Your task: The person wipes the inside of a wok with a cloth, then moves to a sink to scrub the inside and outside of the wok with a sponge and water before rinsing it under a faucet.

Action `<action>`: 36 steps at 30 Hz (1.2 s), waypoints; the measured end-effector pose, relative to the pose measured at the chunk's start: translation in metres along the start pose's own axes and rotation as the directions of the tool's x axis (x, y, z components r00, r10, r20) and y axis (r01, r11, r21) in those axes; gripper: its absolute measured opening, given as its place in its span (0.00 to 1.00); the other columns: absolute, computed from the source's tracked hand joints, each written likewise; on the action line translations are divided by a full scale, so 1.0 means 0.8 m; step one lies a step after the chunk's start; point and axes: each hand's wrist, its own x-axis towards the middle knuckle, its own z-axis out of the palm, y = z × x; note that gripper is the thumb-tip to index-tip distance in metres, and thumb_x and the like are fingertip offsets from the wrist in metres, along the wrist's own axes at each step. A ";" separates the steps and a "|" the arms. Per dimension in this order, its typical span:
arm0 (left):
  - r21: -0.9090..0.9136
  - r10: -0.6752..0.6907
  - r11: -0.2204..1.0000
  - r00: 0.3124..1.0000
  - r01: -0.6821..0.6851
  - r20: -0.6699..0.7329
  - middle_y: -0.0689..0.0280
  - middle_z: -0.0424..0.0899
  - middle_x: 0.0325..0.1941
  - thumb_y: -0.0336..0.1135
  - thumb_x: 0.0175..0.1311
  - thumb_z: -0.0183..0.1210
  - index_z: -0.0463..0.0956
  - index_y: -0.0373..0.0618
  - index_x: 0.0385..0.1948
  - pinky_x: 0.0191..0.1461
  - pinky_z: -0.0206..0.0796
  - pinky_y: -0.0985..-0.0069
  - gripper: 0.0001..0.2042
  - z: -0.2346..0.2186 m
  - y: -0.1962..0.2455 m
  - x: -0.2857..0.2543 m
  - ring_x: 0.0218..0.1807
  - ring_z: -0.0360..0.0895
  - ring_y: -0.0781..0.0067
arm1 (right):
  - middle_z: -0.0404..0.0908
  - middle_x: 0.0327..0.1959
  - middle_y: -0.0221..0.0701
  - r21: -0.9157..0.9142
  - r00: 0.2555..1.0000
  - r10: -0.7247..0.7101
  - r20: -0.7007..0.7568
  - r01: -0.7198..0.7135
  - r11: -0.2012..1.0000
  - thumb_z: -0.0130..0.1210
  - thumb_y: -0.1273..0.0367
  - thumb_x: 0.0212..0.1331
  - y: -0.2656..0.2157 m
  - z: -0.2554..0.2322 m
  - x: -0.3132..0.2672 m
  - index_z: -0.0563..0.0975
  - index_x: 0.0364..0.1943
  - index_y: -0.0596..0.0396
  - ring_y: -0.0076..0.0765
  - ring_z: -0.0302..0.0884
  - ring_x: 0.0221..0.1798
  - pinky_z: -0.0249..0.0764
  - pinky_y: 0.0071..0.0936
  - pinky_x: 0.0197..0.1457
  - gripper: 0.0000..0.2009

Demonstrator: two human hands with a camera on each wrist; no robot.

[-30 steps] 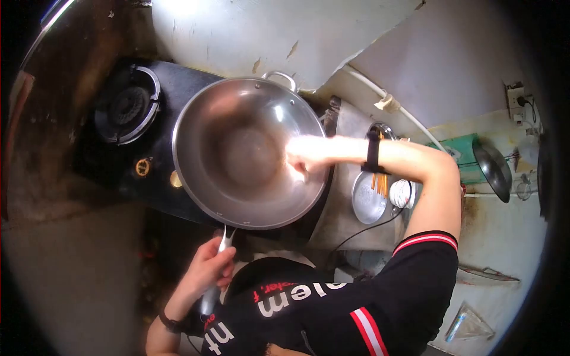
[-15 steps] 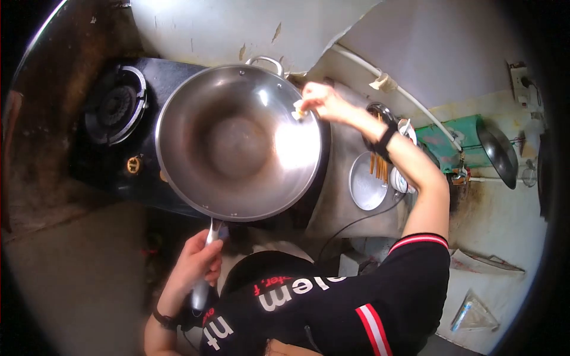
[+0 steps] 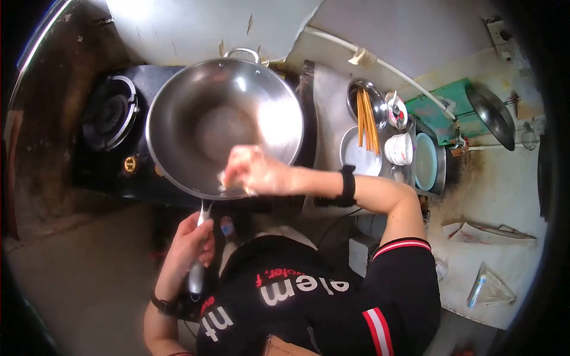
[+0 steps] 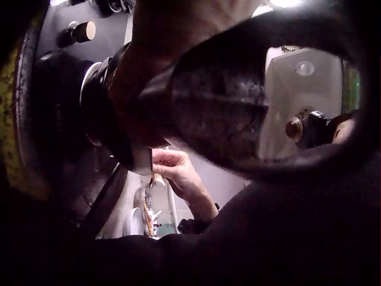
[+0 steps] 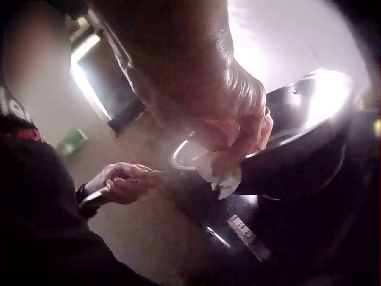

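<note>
Over the right part of a black stove (image 3: 98,172) is a wide steel wok (image 3: 222,127), its inside bare and shiny, with a darker patch around the bottom. Whether it rests on a burner is hidden. A small loop handle (image 3: 243,53) stands at its far rim, and a long metal handle (image 3: 196,277) points toward the person, who wears a black shirt (image 3: 309,252) with white and red lettering.

The person's left hand (image 3: 195,240) is clamped around the long handle, fingers wrapped over it. The right hand (image 3: 254,171) reaches across to the wok's near rim, close to where that handle joins. Its fingers are pinched together on a crumpled white wad (image 5: 223,177); whether the wad touches the metal, I cannot tell. The 2 wrists each carry a black band.

To the left of the wok is a bare burner (image 3: 111,113), with a brass-coloured knob (image 3: 130,164) nearer the person. To the right, on a counter, several chopsticks (image 3: 368,124) lie across a steel bowl (image 3: 383,110) and a silver dish (image 3: 356,157). Beside them are stacked white bowls (image 3: 398,149) and a pale green basin (image 3: 425,161). Farther right hangs a dark pan (image 3: 493,118).
</note>
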 end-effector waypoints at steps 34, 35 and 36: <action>0.001 0.020 1.000 0.999 -0.020 0.039 0.72 0.62 0.12 0.38 0.62 0.50 0.61 0.48 0.28 0.08 0.53 0.84 0.09 -0.008 -0.004 0.001 0.07 0.57 0.84 | 0.74 0.29 0.37 -0.496 0.937 -0.067 0.342 0.240 0.834 0.50 0.73 0.42 0.173 -0.063 0.002 0.74 0.28 0.56 0.41 0.72 0.35 0.69 0.33 0.37 0.06; -0.001 0.013 1.000 0.998 -0.013 0.053 0.72 0.62 0.12 0.38 0.62 0.50 0.61 0.48 0.28 0.08 0.53 0.84 0.09 -0.009 -0.006 0.002 0.07 0.57 0.84 | 0.75 0.35 0.39 -0.247 0.887 -0.282 0.366 0.385 0.889 0.50 0.75 0.42 0.153 -0.044 -0.011 0.75 0.34 0.58 0.41 0.73 0.41 0.70 0.29 0.42 0.11; -0.002 0.009 1.000 0.998 -0.009 0.068 0.71 0.62 0.12 0.38 0.62 0.50 0.61 0.48 0.28 0.08 0.53 0.83 0.08 -0.009 -0.006 0.003 0.07 0.57 0.83 | 0.76 0.30 0.38 -0.287 0.914 -0.166 0.371 0.283 0.915 0.50 0.74 0.41 0.090 -0.020 -0.012 0.76 0.32 0.56 0.42 0.73 0.35 0.70 0.33 0.38 0.10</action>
